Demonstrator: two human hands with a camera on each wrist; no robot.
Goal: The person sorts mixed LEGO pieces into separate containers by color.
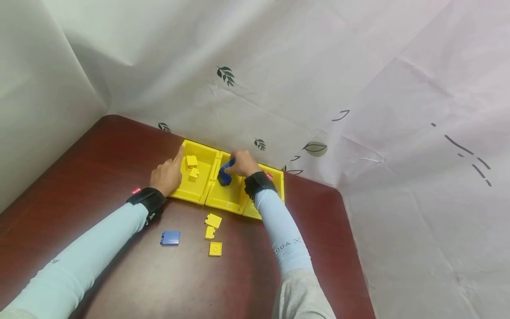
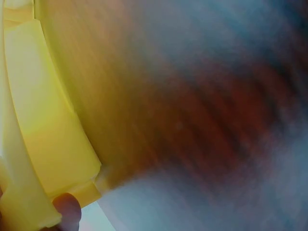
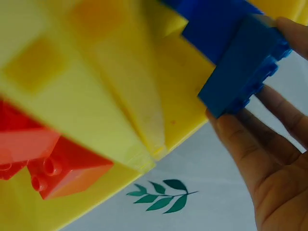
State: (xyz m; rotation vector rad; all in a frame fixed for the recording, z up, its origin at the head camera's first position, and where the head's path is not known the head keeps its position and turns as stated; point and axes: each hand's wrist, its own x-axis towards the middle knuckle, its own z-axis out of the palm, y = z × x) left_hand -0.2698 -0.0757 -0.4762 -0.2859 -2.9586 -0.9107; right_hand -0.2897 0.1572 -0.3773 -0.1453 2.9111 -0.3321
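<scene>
Three yellow bins (image 1: pixel 197 192) stand side by side at the table's back edge. At the outer wall of the left one, my left hand (image 1: pixel 165 177) holds on, its index finger along the rim; a fingertip (image 2: pixel 67 209) curls by the bin's corner in the left wrist view. My right hand (image 1: pixel 244 164) pinches a studded blue brick (image 3: pixel 240 67) between thumb and fingers over the middle bin. Behind that brick, more blue bricks (image 3: pixel 207 36) show. Yellow bricks (image 1: pixel 191 162) lie in the left bin. Red bricks (image 3: pixel 72 171) sit in the right bin, hidden by my forearm in the head view.
In front of the bins, on the dark red-brown table (image 1: pixel 139 279), lie a flat blue brick (image 1: pixel 171 238), two yellow bricks (image 1: pixel 213 220) and a square yellow piece (image 1: pixel 215 249). A white sheet with leaf prints (image 1: pixel 259 106) hangs right behind the bins.
</scene>
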